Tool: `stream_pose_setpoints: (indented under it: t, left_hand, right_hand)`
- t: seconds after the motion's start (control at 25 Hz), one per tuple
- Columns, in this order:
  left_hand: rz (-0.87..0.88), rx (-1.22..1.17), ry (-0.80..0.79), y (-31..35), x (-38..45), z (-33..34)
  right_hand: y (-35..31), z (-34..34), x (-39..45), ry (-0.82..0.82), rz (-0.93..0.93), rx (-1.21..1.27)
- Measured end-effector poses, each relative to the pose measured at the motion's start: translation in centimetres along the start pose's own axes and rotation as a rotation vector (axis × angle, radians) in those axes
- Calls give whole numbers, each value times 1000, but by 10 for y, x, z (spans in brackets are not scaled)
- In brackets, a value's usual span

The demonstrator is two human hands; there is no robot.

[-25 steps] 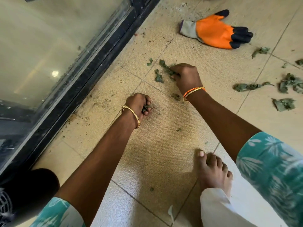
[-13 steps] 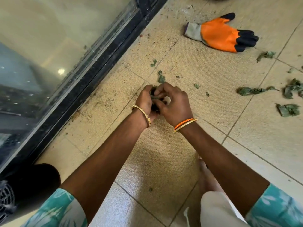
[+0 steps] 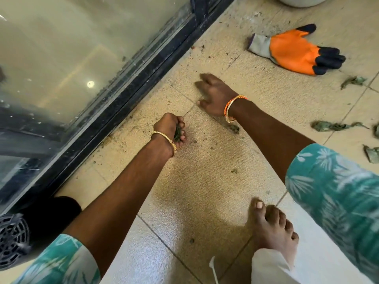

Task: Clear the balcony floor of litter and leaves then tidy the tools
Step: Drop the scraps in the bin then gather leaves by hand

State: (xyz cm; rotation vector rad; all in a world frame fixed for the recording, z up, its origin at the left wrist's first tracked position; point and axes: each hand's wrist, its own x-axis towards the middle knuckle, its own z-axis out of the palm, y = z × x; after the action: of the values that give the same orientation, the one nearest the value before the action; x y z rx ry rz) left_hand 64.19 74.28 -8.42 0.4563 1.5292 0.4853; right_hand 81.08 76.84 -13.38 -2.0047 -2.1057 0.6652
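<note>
My left hand (image 3: 171,129) is curled into a fist low over the beige tiled floor (image 3: 205,181), gripping a bunch of green leaf bits (image 3: 178,133) that stick out between the fingers. My right hand (image 3: 215,95) reaches forward over the tiles near the door track, fingers spread and blurred, holding nothing that I can see. A small leaf scrap (image 3: 233,128) lies just under the right wrist. Larger dried leaves (image 3: 332,126) lie on the tiles to the right.
An orange and black work glove (image 3: 295,51) lies on the floor at the upper right. A glass sliding door with a dark track (image 3: 131,99) runs along the left. A pale pot base (image 3: 303,1) sits at the top. My bare foot (image 3: 270,228) is at the lower right.
The hands were together half a second ago, the right passing leaves into the left. Now the right hand has stretched forward empty and the left fist has drawn back with the leaves.
</note>
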Motion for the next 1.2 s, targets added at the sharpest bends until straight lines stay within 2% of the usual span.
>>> stream_pose_setpoints:
  t: [0.2,0.36,0.44,0.56,0.64,0.72,0.8,0.96,1.0,1.12,1.2]
  left_hand:
    - [-59,-33,-74,0,-8,-4]
    - [-91,-25,-147,-6,-8,2]
    - [-88,87,-168,-11,-5,9]
    - [-46,281,-243,-19,-1,20]
    - [-14,325,-287,-25,-1,27]
    - [28,341,-307,-31,-2,31]
    - [64,370,-253,-34,-1,31]
    - [45,307,-157,-24,7,19]
    - [54,297,-130,-20,8,17]
    - [88,289,-71,-15,7,14]
    - [91,274,-65,-12,7,13]
  right_hand:
    - [-1,26,-64,272,-96,-83]
    - [9,33,-98,323,-64,-80]
    - [6,25,-100,382,-37,6]
    - [-16,12,-106,545,39,310]
    - [-38,11,-113,596,124,448]
    - [-54,16,-117,556,177,451]
    - [-55,19,-118,514,160,397]
    - [-26,8,-100,467,123,320]
    - [-19,6,-90,398,109,238]
    - [-18,10,-61,54,2,-83]
    - [-24,17,-53,-42,-10,-218]
